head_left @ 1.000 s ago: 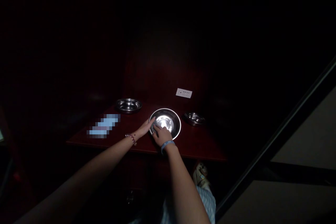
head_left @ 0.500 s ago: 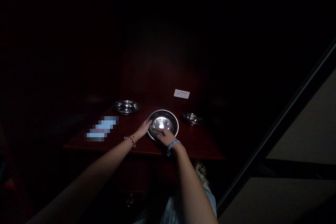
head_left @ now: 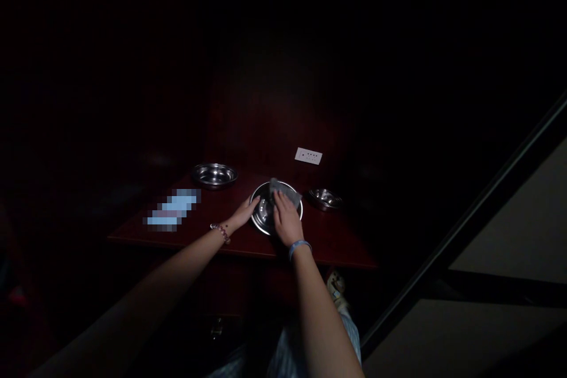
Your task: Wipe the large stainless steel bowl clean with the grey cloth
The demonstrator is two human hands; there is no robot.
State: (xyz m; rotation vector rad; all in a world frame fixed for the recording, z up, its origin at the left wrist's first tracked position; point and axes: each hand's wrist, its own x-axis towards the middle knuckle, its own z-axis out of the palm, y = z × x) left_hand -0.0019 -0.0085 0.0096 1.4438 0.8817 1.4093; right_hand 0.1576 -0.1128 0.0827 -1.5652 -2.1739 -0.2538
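A shiny metal bowl (head_left: pixel 263 218) stands near the middle of the dark red table, its inside facing up. My left hand (head_left: pixel 243 212) grips its left rim, thumb over the edge and the other fingers mostly hidden below. Inside the bowl, my right hand (head_left: pixel 287 220) holds a grey cloth (head_left: pixel 286 192) pressed to the far right wall, the fingers lying over it. Part of the cloth sticks up past the rim.
Another metal bowl (head_left: pixel 215 176) sits at the back left of the table (head_left: pixel 195 233), and a smaller one (head_left: pixel 325 199) on the right. A blurred pale blue item (head_left: pixel 175 209) lies on the left. A white socket plate (head_left: pixel 309 156) is on the back panel.
My right hand has moved from the bowl's near left side to its far right side, taking the grey cloth along. The left hand stays on the rim.
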